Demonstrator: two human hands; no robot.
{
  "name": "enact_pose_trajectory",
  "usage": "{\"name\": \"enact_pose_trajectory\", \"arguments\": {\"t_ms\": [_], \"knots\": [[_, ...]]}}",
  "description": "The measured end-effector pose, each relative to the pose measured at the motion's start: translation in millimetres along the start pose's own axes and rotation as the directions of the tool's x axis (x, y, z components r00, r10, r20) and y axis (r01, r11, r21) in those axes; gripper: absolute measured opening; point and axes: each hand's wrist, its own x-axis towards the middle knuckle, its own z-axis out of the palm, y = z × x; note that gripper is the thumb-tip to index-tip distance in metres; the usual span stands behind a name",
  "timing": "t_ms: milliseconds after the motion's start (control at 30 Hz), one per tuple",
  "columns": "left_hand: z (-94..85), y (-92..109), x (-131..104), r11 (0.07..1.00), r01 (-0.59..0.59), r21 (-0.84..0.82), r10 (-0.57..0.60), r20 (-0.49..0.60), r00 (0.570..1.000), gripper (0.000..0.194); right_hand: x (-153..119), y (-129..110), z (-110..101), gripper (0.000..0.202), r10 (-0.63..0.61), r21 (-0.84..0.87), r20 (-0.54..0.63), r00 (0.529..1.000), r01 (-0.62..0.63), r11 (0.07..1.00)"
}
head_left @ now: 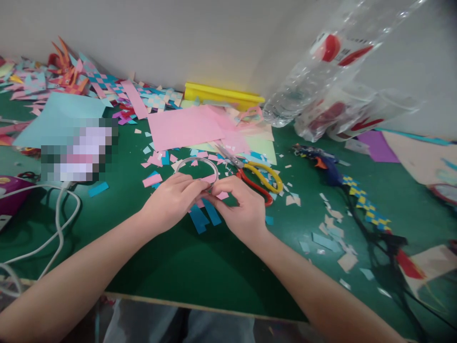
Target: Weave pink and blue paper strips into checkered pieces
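Over the green table (171,271), my left hand (171,202) and my right hand (243,205) meet fingertip to fingertip, both closed in a pinch on small pink and blue paper strips. Two blue strips (199,220) extend below the fingers; the pinched ends are mostly hidden. Just behind my fingertips is a thin, clear ring, seemingly a tape roll (197,160). Scissors (260,176) with one yellow and one red handle lie beside my right hand, blades pointing away. Pink and blue paper scraps (152,180) are scattered around both hands.
Pink paper sheets (185,128) lie behind the hands, before a yellow bar (223,95). At left are woven paper pieces (103,81), a blue sheet (64,116), a blurred phone (84,152) and a white cable (59,224). Plastic cups (296,81) lean at right, near a black cord (360,224).
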Motion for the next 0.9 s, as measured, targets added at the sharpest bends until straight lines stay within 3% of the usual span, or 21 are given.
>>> {"name": "enact_pose_trajectory", "arguments": {"t_ms": [167,267,400,533,633,767,900], "knots": [[-3.3,2.5,1.7,0.998,-0.017,0.065,0.015,0.023,1.000,0.014,2.6,-2.0,-2.3,0.014,-0.105,-0.105,-0.020,0.994,0.103,0.989],[-3.0,4.2,1.6,0.992,-0.007,0.125,0.007,0.000,1.000,0.024,3.3,-5.4,-2.8,0.013,-0.095,-0.142,-0.035,0.995,0.089,0.986],[-1.1,4.0,0.2,0.981,-0.013,0.193,0.010,0.014,1.000,0.028,3.2,-8.7,-4.0,0.009,0.050,-0.111,-0.022,0.999,-0.052,0.992],[-0.9,2.6,-1.5,0.975,-0.029,0.220,0.018,0.053,0.998,0.031,3.0,-9.2,-5.6,0.008,0.235,-0.015,0.039,0.971,-0.234,0.972],[-2.6,2.6,-1.1,0.969,-0.049,0.242,0.036,0.059,0.998,0.030,3.3,-7.9,-6.2,0.008,0.282,0.022,0.081,0.956,-0.285,0.958],[-5.1,2.9,0.0,0.975,-0.072,0.208,0.051,0.108,0.993,0.033,3.6,-3.4,-5.5,0.010,0.124,-0.062,0.093,0.988,-0.118,0.991],[-5.0,1.3,-0.1,0.995,-0.010,0.097,0.002,0.083,0.997,0.032,3.0,3.0,-3.7,0.010,-0.091,-0.219,0.052,0.994,0.100,0.971]]}}
